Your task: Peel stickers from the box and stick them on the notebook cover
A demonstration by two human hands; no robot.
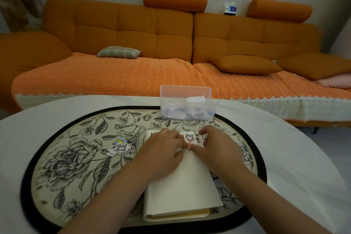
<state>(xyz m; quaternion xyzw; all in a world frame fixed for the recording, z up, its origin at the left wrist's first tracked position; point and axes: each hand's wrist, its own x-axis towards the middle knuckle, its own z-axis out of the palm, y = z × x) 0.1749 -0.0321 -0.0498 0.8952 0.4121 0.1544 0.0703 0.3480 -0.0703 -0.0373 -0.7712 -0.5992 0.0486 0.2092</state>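
The single head-mounted wide-angle view looks forward and down from close above the table. The notebook sits near at 6 o'clock; the sofa spans the far field at 12 o'clock.

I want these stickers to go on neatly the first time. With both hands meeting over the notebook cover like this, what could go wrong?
1. The small sticker is pinched between the left hand and right hand; it might fold or land crooked.
2. The left hand covers part of the notebook, hiding placement.
3. Loose stickers lying on the floral mat could be swept by a forearm.
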